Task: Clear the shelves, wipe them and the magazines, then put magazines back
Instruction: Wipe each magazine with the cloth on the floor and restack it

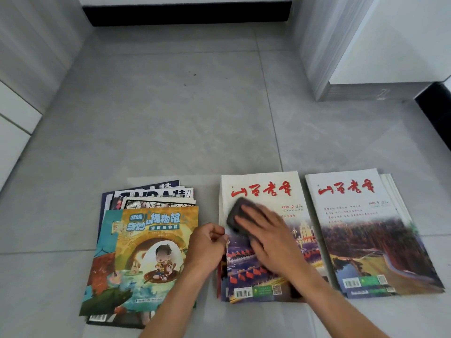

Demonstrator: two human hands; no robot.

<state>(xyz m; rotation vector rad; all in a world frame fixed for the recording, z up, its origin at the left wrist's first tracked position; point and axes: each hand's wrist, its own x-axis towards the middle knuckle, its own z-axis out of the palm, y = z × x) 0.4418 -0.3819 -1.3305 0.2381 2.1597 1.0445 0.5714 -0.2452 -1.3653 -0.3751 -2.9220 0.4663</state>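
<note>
Three stacks of magazines lie on the grey tiled floor. The left stack [136, 259] has a colourful cartoon cover on top. The middle stack [266, 189] carries a white cover with red script. My right hand [268, 236] presses a dark grey cloth [238, 213] flat on that cover. My left hand [207, 245] pinches the left edge of the middle stack's top magazine. The right stack [366, 230] shows a similar white cover with a landscape photo; neither hand touches it.
Grey tiled floor [183, 118] stretches ahead of the stacks. White cabinet panels [17, 113] stand at the left. A white unit with a grey side [366, 45] stands at the right back. A black skirting strip [185, 13] runs along the far wall.
</note>
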